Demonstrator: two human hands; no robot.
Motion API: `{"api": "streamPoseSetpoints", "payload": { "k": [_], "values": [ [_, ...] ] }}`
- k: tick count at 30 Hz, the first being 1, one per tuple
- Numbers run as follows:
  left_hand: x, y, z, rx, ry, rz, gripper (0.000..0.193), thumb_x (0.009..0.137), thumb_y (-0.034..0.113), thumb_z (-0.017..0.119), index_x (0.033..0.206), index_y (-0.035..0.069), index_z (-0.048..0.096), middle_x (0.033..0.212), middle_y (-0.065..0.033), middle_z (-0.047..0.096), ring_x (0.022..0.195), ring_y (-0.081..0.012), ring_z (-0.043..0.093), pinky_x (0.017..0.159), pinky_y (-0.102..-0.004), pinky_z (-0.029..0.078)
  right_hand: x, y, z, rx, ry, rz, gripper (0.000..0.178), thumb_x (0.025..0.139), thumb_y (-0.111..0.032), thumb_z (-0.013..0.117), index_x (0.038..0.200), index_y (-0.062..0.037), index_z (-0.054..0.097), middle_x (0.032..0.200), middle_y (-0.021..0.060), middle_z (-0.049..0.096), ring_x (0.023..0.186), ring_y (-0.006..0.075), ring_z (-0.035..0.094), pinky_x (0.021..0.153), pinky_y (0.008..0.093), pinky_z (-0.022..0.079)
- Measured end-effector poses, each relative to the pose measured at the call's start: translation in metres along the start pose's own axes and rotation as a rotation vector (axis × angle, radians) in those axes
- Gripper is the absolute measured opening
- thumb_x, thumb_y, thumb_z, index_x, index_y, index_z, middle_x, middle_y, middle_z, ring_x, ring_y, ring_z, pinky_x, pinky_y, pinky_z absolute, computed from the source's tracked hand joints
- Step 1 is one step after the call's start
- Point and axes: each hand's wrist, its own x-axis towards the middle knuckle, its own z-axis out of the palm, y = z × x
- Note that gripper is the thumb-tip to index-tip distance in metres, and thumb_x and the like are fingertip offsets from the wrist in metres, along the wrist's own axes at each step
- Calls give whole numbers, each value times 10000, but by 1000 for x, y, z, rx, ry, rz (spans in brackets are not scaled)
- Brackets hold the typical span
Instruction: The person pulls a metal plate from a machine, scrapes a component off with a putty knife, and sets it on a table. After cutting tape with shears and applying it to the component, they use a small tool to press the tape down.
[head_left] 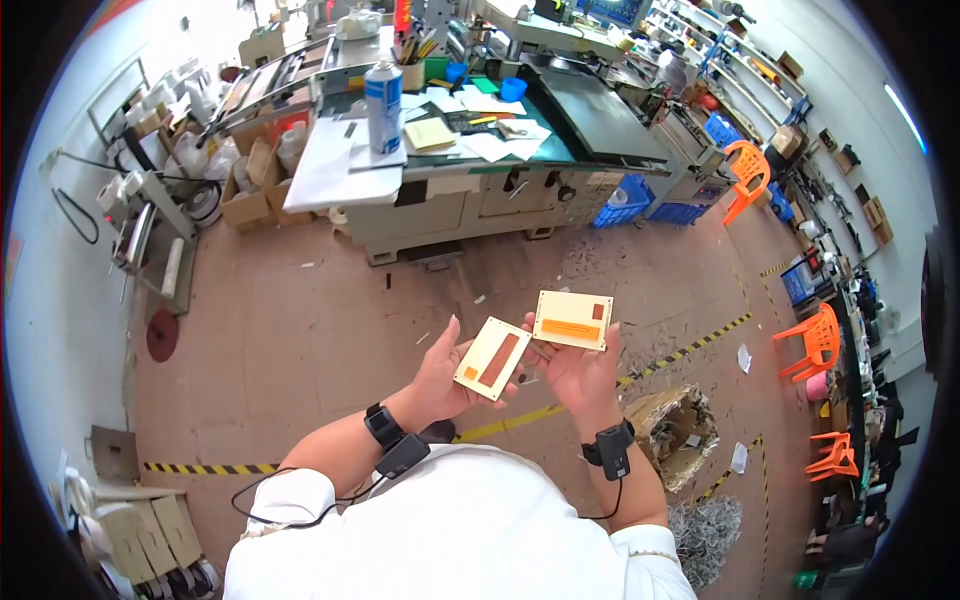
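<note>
Two flat cream rectangular plates are held up side by side above the floor. My left hand (438, 378) grips one cream plate (480, 352), tilted, with a long brown rectangle and a small orange square on its face. In my right hand (583, 372) is the other cream plate (563, 310), bearing a long orange bar and a small brown rectangle. The two plates nearly meet at their corners. Each plate hides part of the fingers under it. Both wrists carry black strapped devices with cables.
Ahead stands a large machine table (450, 205) with papers, a blue-and-white spray can (383, 108) and blue cups. Orange chairs (815, 342) line the right side. A torn carton (680, 435) and shredded scrap (706, 535) lie near my right arm. Cardboard boxes (245, 205) sit far left.
</note>
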Motion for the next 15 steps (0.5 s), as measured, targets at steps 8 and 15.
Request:
{"api": "streamPoseSetpoints", "payload": {
  "k": [8,15],
  "values": [
    [104,104,-17,352,121,-7,666,1063,569,295,1483,73,440,1257,-202,616,1050,-343,684,868,-482,581,136,-58,-14,-17,51,16,971,894,-806,425,1485,-37,430,1443,227,523,1296,324,545,1084,475,447],
    [169,163,-24,64,54,94,606,1087,523,280,1484,83,410,1324,-149,593,1145,-307,653,985,-468,537,250,-98,-32,-880,-199,99,939,749,-437,828,1471,12,428,1425,226,529,1284,352,536,1076,453,452]
  ]
}}
